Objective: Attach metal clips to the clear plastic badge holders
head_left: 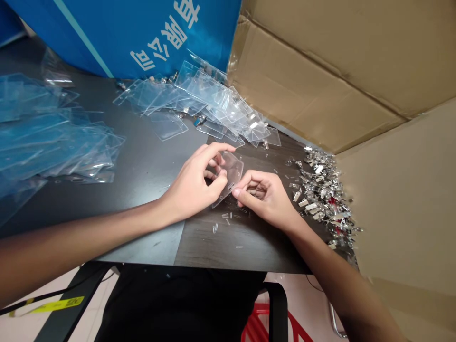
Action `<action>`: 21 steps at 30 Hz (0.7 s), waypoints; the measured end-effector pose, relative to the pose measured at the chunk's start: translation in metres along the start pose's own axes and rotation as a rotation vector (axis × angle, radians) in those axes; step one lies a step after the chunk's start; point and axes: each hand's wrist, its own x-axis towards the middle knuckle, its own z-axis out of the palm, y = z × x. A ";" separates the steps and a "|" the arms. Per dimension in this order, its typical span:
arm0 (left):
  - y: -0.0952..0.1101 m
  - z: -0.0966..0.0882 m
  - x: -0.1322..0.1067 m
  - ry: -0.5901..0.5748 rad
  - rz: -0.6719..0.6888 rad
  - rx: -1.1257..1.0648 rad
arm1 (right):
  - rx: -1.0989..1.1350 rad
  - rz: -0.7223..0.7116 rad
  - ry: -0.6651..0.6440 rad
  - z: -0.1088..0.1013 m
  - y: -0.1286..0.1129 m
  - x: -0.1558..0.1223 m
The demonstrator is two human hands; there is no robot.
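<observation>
A clear plastic badge holder (233, 167) is tilted above the dark table, with small holes and a slot along its right edge. My left hand (199, 178) grips it from the left, thumb in front and the index finger stretched over its top. At that slotted edge my right hand (265, 194) is closed in a pinch, thumb against forefinger. Whatever is between those fingertips is too small to make out. Below both hands, small clear plastic strips (226, 217) lie scattered on the wood-grain tabletop (210, 251).
A heap of metal badge clips (320, 190) lies at the right, against cardboard (395, 199). Clear badge holders (210, 97), some with clips, are piled at the back. Stacks of bluish badge holders (53, 142) cover the left. A blue panel (117, 33) stands behind.
</observation>
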 end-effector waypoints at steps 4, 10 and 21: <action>-0.001 0.000 0.001 0.031 -0.003 -0.022 | 0.027 0.005 -0.001 0.001 -0.002 -0.002; 0.000 0.001 0.001 0.070 0.010 -0.037 | 0.020 0.069 0.062 0.001 -0.001 0.000; 0.000 0.001 0.001 0.087 -0.004 -0.035 | 0.108 -0.006 0.000 -0.004 -0.002 0.001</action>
